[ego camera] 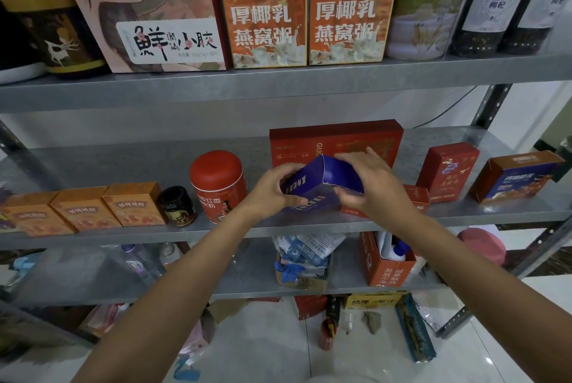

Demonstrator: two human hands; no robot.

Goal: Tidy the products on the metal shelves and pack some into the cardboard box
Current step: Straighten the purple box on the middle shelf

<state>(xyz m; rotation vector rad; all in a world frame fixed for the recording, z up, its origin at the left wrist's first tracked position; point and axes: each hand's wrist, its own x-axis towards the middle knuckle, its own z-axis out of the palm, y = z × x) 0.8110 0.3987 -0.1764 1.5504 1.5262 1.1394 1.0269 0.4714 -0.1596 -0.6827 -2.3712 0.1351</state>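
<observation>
Both my hands hold a dark blue product box [322,186] tilted over the front of the middle metal shelf [216,232]. My left hand [272,190] grips its left end, fingers curled round the edge. My right hand [371,181] grips its right end from above, thumb underneath. Behind the blue box stands a wide red gift box [337,138]. A small red box [416,197] lies partly hidden under my right hand. No packing box is clearly in view.
On the middle shelf: three orange boxes [83,209], a black jar [178,206], a red canister [218,184], a red carton [445,172], an orange-blue box [517,177]. The upper shelf [278,85] carries tall cartons and bottles. Lower shelf and floor hold clutter.
</observation>
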